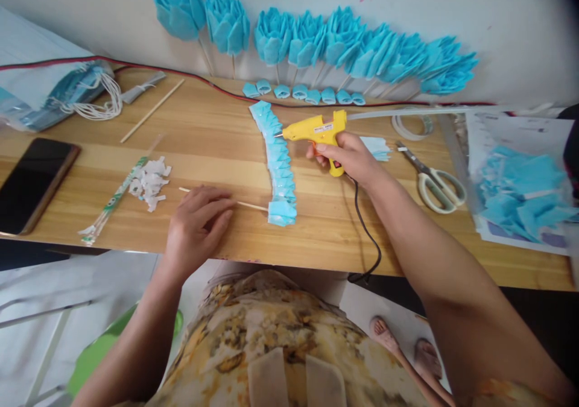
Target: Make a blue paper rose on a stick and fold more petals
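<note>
My right hand [346,154] is wrapped round the grip of a yellow hot glue gun [314,131], a finger at its orange trigger. The nozzle points left, at a long strip of overlapping light-blue folded pieces [275,154] lying on the table. Clear shiny spots show on the strip's lower part. My left hand [199,223] rests on a thin wooden stick [253,205], its fingers closed over the middle. The stick's right end meets the strip's near end, where a blue flap covers it.
Several blue fabric flowers on sticks [271,36] lean against the wall behind small blue rolls [300,91]. Scissors [438,187], a tape roll [412,125] and a bag of blue pieces [520,190] lie right. A phone [38,184], white scraps [150,181] and another stick [151,111] lie left.
</note>
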### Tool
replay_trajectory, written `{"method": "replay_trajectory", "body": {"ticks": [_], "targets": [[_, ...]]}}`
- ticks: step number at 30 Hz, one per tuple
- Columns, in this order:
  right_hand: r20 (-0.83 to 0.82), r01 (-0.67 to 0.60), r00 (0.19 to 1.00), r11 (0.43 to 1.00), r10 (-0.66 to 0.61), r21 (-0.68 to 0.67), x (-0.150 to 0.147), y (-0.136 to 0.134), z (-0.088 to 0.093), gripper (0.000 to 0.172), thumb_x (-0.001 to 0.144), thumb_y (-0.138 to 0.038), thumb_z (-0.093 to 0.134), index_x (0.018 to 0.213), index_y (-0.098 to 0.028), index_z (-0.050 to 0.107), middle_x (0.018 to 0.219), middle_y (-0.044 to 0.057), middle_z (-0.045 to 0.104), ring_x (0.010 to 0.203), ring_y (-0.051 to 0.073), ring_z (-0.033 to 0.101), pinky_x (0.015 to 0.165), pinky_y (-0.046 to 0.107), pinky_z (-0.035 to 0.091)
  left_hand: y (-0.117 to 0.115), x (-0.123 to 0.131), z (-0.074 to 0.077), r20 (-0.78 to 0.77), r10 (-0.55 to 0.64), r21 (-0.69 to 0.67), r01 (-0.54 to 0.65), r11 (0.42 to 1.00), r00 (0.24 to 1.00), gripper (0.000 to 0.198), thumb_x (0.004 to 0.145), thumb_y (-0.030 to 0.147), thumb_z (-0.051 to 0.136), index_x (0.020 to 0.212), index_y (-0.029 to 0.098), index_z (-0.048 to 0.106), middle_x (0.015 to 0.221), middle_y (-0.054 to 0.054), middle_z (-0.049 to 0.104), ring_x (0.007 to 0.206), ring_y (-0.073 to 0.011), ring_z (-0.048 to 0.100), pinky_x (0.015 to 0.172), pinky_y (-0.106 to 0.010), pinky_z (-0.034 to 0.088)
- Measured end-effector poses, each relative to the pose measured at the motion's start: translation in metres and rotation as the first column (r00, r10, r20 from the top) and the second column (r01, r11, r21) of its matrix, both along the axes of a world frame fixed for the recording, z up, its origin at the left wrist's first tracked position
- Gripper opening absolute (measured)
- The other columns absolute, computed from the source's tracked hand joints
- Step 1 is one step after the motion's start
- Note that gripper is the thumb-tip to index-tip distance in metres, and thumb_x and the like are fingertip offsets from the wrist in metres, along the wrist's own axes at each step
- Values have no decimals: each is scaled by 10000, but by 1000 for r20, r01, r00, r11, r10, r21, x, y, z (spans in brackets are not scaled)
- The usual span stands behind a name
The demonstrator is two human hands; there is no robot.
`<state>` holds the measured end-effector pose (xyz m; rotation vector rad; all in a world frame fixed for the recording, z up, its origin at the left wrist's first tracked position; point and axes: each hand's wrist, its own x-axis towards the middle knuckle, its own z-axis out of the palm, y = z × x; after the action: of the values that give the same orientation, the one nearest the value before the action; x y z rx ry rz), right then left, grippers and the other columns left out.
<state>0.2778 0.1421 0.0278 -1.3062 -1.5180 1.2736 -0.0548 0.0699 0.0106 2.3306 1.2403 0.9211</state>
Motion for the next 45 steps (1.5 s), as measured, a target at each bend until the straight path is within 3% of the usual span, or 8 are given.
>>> {"method": "replay_trajectory", "body": {"ticks": [13, 23, 30, 45], "targets": [[33, -51, 998, 998, 50, 32, 3, 0, -7, 233, 865, -409, 679, 847, -178, 713, 771, 39, 656, 627, 120, 498, 545, 253, 423, 0, 0, 2, -2, -7, 3, 7, 1000, 1000, 166, 930, 199, 598, 1018, 232, 734, 1129, -69, 726, 1066, -245, 667, 1033, -486, 503], [-20, 29, 999, 999, -29, 17, 3, 2, -4, 292, 839, -468, 716, 826, -182, 659, 773, 39, 663, 605, 111, 521, 517, 246, 441, 1, 1, 2, 4, -28, 41, 28, 999, 1000, 163, 916, 147, 614, 1020, 186, 734, 1117, -90, 725, 1061, -245, 666, 1011, -464, 512], [17, -30, 999, 1000, 30, 0, 11, 1, 4, 347, 829, -536, 713, 807, -194, 655, 795, 51, 667, 627, 126, 528, 525, 259, 445, 0, 1, 1, 6, -34, 49, 34, 998, 999, 161, 915, 145, 618, 1021, 191, 730, 1117, -87, 725, 1059, -245, 666, 1014, -471, 512], [36, -146, 988, 989, 148, -32, 16, -1, 0, 283, 874, -461, 678, 865, -182, 722, 867, 69, 680, 682, 134, 542, 563, 261, 473, 0, 2, 3, 5, -34, 37, 34, 999, 999, 163, 914, 135, 616, 1018, 187, 730, 1114, -90, 725, 1050, -240, 666, 1020, -479, 515]]}}
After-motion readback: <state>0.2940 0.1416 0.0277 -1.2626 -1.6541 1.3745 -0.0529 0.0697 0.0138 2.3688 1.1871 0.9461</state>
